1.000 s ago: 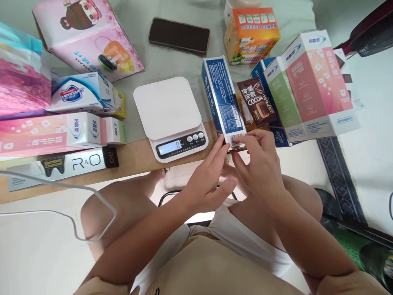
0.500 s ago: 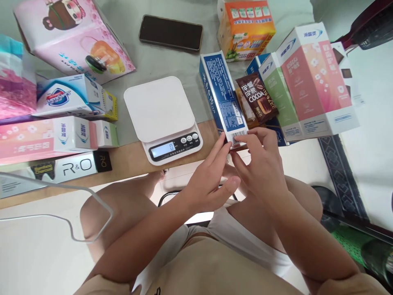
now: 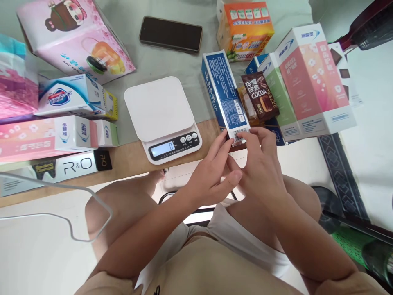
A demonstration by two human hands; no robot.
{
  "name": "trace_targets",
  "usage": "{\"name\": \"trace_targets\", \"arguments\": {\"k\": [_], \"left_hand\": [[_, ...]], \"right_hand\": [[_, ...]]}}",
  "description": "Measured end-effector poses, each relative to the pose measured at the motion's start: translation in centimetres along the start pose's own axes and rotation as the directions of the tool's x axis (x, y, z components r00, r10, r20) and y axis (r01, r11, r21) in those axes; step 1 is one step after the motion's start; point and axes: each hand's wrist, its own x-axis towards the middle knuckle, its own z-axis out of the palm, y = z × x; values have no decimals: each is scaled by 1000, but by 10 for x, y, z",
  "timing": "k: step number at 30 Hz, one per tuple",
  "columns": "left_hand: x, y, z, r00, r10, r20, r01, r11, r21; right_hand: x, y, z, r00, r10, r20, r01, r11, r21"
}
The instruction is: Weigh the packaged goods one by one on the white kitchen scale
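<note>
A long blue and white box point(image 3: 227, 96) with printed text lies at the table's near edge, its barcode end toward me. My left hand point(image 3: 211, 176) touches its near left corner with the fingertips, fingers stretched and thumb apart. My right hand point(image 3: 260, 164) has bent fingertips on the barcode end and right corner; its thumb hangs below, off the box. Against the box's right side rests a brown cocoa snack packet point(image 3: 260, 98), over another packet partly hidden under it. Left of the box stands a white kitchen scale point(image 3: 161, 108) with a bare plate, its display reading 0.
A black phone point(image 3: 171, 34) lies at the back beside an orange tissue pack point(image 3: 248, 28). Pink and green cartons point(image 3: 313, 78) stand at right. A pink box point(image 3: 89, 45), a soap box point(image 3: 66, 96) and an R&O box point(image 3: 76, 163) crowd the left. A white cable point(image 3: 92, 192) loops at lower left.
The blue and white box and the cocoa packet have shifted slightly to the right. My right thumb has dropped away from the box's near end.
</note>
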Motion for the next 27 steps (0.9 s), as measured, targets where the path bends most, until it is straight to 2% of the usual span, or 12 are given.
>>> {"name": "trace_targets", "arguments": {"k": [14,17,19,22,25,27], "left_hand": [[6,3,3,999,-42,16,42,999,20],[4,1,2,1000,-5,-3,5,1000,26],[3,0,1,997,59,-52,-57,998,39],[3,2,-1,956,220,-192,-204,974,102],[4,10,-9,861,399,-314,-362,916,173],[2,16,-19,814,459,-357,-423,889,177]], "right_hand": [[-1,-5,-1,999,40,34,-40,999,-5],[-3,-6,1,1000,1,-15,-1,999,-42],[-3,-8,-1,994,-49,-94,42,997,-70],[0,-14,-7,954,-148,-260,141,989,-45],[7,-26,-15,899,-238,-368,262,965,15],[11,-39,-16,871,-289,-397,333,942,46]]}}
